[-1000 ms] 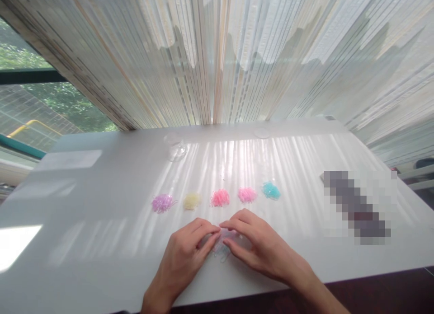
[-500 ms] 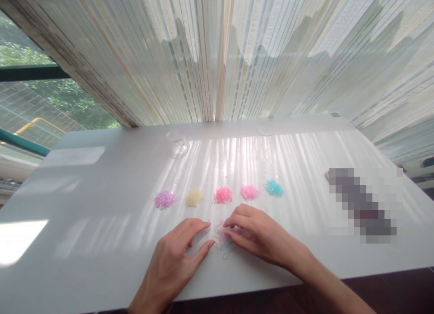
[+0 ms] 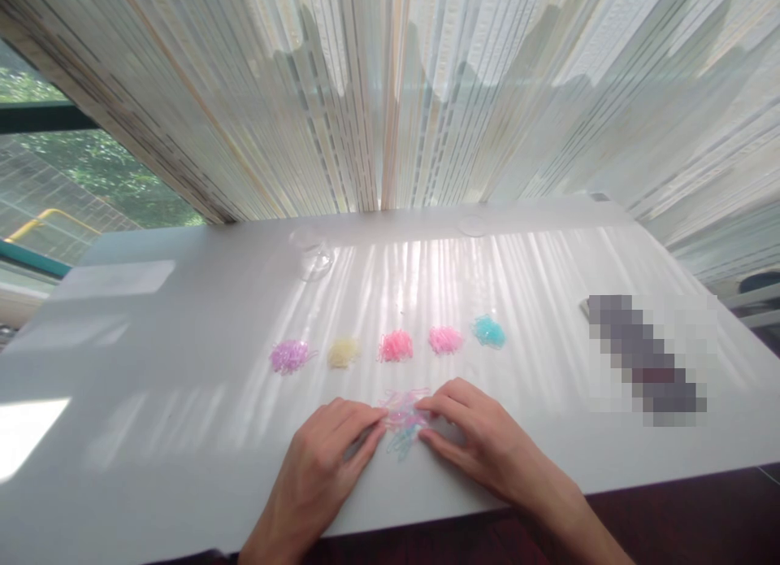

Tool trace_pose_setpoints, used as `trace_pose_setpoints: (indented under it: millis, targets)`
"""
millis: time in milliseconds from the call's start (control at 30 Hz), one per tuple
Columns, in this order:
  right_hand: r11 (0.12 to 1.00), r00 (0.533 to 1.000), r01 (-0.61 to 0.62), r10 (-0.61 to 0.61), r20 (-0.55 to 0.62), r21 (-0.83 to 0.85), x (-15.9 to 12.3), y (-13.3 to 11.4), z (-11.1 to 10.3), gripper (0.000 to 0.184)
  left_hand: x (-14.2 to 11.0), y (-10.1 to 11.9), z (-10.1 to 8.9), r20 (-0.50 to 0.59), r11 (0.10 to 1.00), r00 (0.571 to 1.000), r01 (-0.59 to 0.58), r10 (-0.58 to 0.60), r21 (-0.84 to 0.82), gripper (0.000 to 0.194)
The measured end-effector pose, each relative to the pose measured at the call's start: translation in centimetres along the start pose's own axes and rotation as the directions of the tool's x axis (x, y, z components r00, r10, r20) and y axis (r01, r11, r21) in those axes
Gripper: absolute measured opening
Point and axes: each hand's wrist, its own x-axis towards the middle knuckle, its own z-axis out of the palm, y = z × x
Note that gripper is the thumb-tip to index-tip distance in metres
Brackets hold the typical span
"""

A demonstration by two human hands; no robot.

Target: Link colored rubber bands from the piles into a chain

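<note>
A loose, mixed heap of thin rubber bands (image 3: 403, 423), pink, purple and pale blue, lies on the white table between my hands. My left hand (image 3: 332, 451) is at the heap's left edge, thumb and forefinger pinched on a band there. On the other side my right hand (image 3: 478, 435) rests with thumb and fingers apart, the tips touching the heap. Beyond them runs a row of single-colour band piles: purple (image 3: 291, 356), pale yellow (image 3: 343, 353), coral red (image 3: 396, 345), pink (image 3: 445, 340) and turquoise (image 3: 489, 331).
A clear round container (image 3: 315, 260) stands at the back left of the table (image 3: 201, 370). Farther right lies a clear round lid (image 3: 473, 225). A pixelated dark long object (image 3: 646, 362) lies on the right. A striped curtain (image 3: 366, 102) hangs behind the table's far edge.
My left hand opened away from the heap, then came back with its fingertips pinched at the edge. My right fingers moved in, then spread; the heap now shows more plainly.
</note>
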Motion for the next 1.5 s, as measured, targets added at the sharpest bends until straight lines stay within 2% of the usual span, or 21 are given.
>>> trace_pose_setpoints:
  millis: [167,333,600,933,1067,1233,1500]
  targets:
    - [0.998,0.999,0.006,-0.008,-0.034,-0.059,0.7,-0.2,0.4,0.023,0.1,0.4,0.1,-0.020,1.000,0.999,0.025,-0.025,-0.011,0.015]
    - [0.995,0.998,0.030,-0.034,-0.044,-0.093,1.2,-0.4,0.6,0.014,0.4,0.7,0.7,0.003,0.997,0.999,0.040,-0.041,0.062,0.038]
    - [0.999,0.996,0.029,-0.031,-0.085,-0.020,1.4,-0.3,0.7,0.012,1.0,0.7,1.5,-0.049,0.998,0.999,0.021,-0.018,0.056,0.013]
    - [1.000,0.993,0.005,-0.003,-0.121,0.014,-0.3,-0.7,0.0,0.021,1.0,1.1,1.3,-0.069,1.000,0.997,0.022,-0.022,-0.007,0.012]
    - [1.000,0.998,-0.005,0.003,-0.064,-0.022,-0.9,-1.0,0.5,0.028,1.0,1.1,1.1,-0.089,0.999,0.995,0.030,-0.032,-0.023,0.012]
    - [0.993,0.993,0.019,-0.033,-0.114,-0.115,-0.3,-0.8,1.6,0.009,1.1,1.1,1.0,-0.100,0.997,0.993,0.050,-0.057,-0.065,0.010]
    - [0.996,0.976,0.076,-0.086,-0.202,-0.055,0.2,-0.5,1.4,0.009,0.8,0.7,1.4,-0.112,0.989,0.992,0.041,-0.057,-0.141,0.012]
